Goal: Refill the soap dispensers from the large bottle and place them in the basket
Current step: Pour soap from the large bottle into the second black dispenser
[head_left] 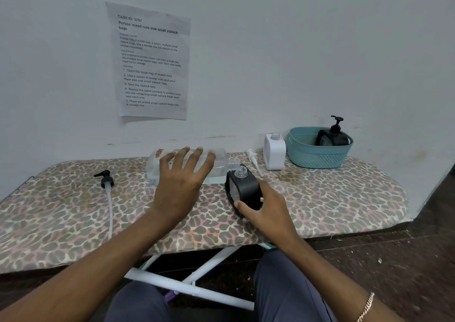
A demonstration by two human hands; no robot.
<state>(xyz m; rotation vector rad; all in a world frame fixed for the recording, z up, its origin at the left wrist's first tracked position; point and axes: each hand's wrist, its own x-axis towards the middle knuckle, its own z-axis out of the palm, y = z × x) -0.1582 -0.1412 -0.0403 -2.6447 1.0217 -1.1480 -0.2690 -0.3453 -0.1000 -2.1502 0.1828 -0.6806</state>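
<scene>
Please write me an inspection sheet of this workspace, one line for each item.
Surface: board with a spotted cover.
Job's things: bottle lies on its side, uncapped, with its neck toward the black dispenser, which has no pump. White dispenser stands without a pump. Black pump and white pump lie on the board. Basket holds a third dispenser, pump on.
Clutter: nothing seen.
Hands: left hand is open over the bottle, contact unclear. Right hand grips the black dispenser.
Cables: nothing seen.
Surroundings: printed sheet on the wall, dark floor.
</scene>
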